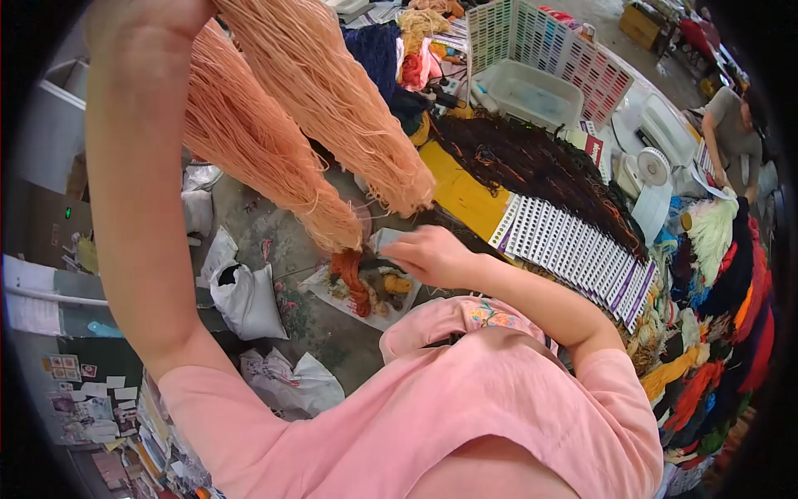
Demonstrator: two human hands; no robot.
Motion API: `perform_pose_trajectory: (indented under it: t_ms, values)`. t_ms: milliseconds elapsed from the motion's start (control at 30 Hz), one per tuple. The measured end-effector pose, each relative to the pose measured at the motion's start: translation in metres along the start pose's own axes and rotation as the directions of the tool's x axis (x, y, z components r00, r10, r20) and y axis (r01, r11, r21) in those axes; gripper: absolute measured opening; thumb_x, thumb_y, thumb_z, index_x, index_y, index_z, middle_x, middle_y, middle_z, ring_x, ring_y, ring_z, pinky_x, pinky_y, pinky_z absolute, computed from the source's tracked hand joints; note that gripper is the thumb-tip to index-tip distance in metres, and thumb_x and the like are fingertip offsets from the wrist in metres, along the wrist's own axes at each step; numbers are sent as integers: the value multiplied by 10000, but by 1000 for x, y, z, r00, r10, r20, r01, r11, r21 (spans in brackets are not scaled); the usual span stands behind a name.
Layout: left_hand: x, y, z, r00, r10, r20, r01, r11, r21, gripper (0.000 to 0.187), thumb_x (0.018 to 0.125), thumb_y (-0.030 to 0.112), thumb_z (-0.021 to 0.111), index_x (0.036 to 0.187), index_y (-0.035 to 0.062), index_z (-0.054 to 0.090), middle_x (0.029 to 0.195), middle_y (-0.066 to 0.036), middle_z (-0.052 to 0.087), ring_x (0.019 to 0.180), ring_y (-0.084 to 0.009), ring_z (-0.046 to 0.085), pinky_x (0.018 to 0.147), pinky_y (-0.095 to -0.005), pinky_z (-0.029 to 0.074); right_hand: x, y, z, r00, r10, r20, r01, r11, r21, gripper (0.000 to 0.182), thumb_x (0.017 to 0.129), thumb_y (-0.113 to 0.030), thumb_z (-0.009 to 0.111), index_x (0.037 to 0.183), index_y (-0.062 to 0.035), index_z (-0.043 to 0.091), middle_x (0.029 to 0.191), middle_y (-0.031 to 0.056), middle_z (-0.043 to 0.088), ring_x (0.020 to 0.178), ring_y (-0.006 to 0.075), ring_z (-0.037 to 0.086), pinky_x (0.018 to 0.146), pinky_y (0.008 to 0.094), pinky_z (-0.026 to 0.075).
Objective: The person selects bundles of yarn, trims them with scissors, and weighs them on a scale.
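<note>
Two thick hanks of peach yarn [324, 91] hang from above the top edge, with loose strands at their lower ends. My left arm is raised along the left side. Only the wrist end of my left hand [162, 17] shows beside the hanks; its fingers lie outside the picture. Just below the yarn ends, my right hand [436, 256] has its fingers curled together in a pinch. What they hold, if anything, is too small to make out. Under it, a rust-orange skein [352, 287] and a small yellow bundle [397, 284] lie over a white sheet [320, 287] on the floor.
To the right, a table carries a dark yarn heap [532, 154], a yellow sheet [461, 187], overlapping perforated cards [573, 254], a clear tub [532, 91] and a small fan [653, 166]. Colored skeins [723, 333] hang farther right. White bags [249, 299] stand left; another person [731, 133] works behind.
</note>
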State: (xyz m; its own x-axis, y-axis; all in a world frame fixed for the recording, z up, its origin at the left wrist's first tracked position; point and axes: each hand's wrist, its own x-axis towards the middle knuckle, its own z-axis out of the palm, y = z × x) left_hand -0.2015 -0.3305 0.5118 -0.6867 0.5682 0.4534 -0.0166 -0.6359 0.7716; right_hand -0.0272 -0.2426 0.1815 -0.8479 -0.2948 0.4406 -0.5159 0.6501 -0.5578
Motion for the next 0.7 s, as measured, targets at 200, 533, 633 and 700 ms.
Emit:
perform_pose_trajectory:
  t_ms: [200, 533, 633, 700]
  values:
    - [-37, 0, -13, 835, 311, 453, -479, 5, 878, 93, 794, 71, 386, 788, 17, 462, 683, -27, 448, 675, -113, 452, 628, -237, 371, 85, 2, 22, 931, 147, -335, -144, 989, 33, 142, 742, -162, 452, 811, -54, 512, 751, 112, 532, 676, 307, 516, 574, 382, 414]
    - [-28, -12, -115, 979, -176, 105, 188, 975, -116, 148, 854, 82, 361, 775, -14, 441, 519, 15, 297, 437, -44, 284, 444, -176, 271, -136, 55, 46, 661, 729, -177, -743, 669, -16, 113, 683, -160, 519, 666, -54, 555, 655, 134, 545, 611, 298, 530, 535, 366, 423]
    - [-38, -27, -104, 965, -218, 142, 247, 940, -234, 152, 857, 89, 354, 774, -7, 439, 515, 16, 312, 424, -46, 289, 435, -174, 278, -166, 47, 43, 622, 782, -35, -783, 621, -29, 135, 681, -176, 520, 707, -55, 573, 679, 127, 563, 637, 294, 543, 567, 370, 433]
    - [-44, -43, -95, 955, -239, 177, 281, 920, -274, 161, 861, 108, 346, 777, 1, 432, 506, 21, 316, 403, -45, 289, 424, -173, 283, -154, 27, 22, 429, 878, 214, -878, 461, -131, 162, 687, -199, 524, 733, -55, 583, 701, 121, 575, 660, 289, 551, 602, 375, 438]
